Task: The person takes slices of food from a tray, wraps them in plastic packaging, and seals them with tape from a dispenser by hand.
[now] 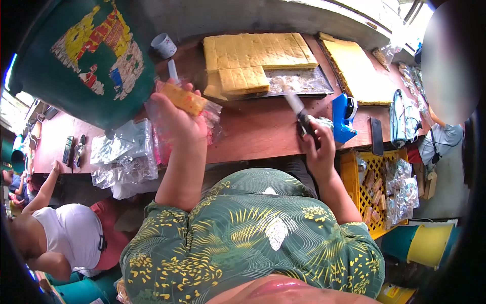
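My left hand (179, 119) is closed around a cut bar of yellow cake (183, 99), raised above the table. Clear and pinkish plastic wrapping (212, 115) shows around the bar; whether it encloses the bar I cannot tell. My right hand (321, 148) grips a knife (305, 120) by its dark handle, the blade blurred and pointing toward the tray. Beyond the hands lies a large scored yellow cake (258, 53) on a metal tray (298, 82), with its near right part cut away. A blue tape dispenser (344, 119) stands just right of the knife hand.
A second cake slab (359, 71) lies at the right, with a phone (376, 136) nearer me. A yellow crate (354, 177) holds wrapped bars. Plastic bags (124, 152) and a large green bucket (81, 66) are at left. A person in white (76, 233) sits beside me.
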Tool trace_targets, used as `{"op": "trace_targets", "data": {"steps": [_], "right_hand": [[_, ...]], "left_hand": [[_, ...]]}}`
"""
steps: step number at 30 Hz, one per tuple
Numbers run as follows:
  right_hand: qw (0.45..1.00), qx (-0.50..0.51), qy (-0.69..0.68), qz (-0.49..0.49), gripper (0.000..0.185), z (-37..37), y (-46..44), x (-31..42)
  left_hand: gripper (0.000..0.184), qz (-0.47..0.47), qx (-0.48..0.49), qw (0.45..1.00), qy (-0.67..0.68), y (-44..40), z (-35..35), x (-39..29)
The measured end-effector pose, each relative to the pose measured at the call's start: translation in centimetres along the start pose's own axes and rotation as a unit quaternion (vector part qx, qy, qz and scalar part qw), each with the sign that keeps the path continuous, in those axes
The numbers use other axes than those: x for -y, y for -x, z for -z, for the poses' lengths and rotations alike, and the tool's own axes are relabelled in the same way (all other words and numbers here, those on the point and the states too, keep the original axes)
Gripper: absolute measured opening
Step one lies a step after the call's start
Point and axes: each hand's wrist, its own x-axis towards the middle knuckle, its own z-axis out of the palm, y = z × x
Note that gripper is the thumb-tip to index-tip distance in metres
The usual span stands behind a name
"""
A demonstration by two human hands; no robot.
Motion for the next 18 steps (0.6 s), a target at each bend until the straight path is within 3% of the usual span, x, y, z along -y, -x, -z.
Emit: {"op": "trace_targets", "data": {"steps": [1,2,3,7,9,10,14,17,18], "right_hand": [[0.998,-0.030,0.031,-0.055,0.042,0.1,-0.3,-1.9],[0.971,-0.055,-0.126,-0.197,0.044,0.1,-0.5,-3.8],[0.947,-0.054,-0.196,-0.248,0.042,0.5,-1.4,-6.4],[0.968,-0.077,-0.044,-0.235,0.044,1.0,-4.0,-15.5],[0.938,-0.078,-0.157,-0.299,0.044,0.9,-6.3,-15.8],[0.941,-0.085,-0.159,-0.286,0.044,0.2,-7.1,-17.3],[0.959,-0.034,-0.047,-0.276,0.045,-2.4,-9.1,-26.2],[0.959,0.018,0.055,-0.279,0.043,-1.6,-10.7,-17.1],[0.970,0.008,0.110,-0.216,0.044,-1.2,-10.3,-16.4]], "left_hand": [[0.068,-0.002,-0.020,1.000,-0.007,0.0,0.1,0.2],[0.065,0.019,0.007,1.000,0.000,0.1,1.1,0.5],[0.065,0.031,0.013,0.999,-0.001,0.4,1.5,0.8],[0.061,0.087,0.032,0.996,-0.007,1.3,2.4,2.0],[0.060,0.097,0.032,0.994,-0.030,2.6,1.7,2.3],[0.059,0.098,0.033,0.994,-0.040,2.9,1.7,2.5],[0.057,0.119,0.063,0.989,-0.057,4.1,1.1,2.4],[0.056,0.119,0.058,0.989,-0.061,4.2,1.3,2.8],[0.056,0.121,0.056,0.989,-0.062,4.2,1.4,2.8]]}}
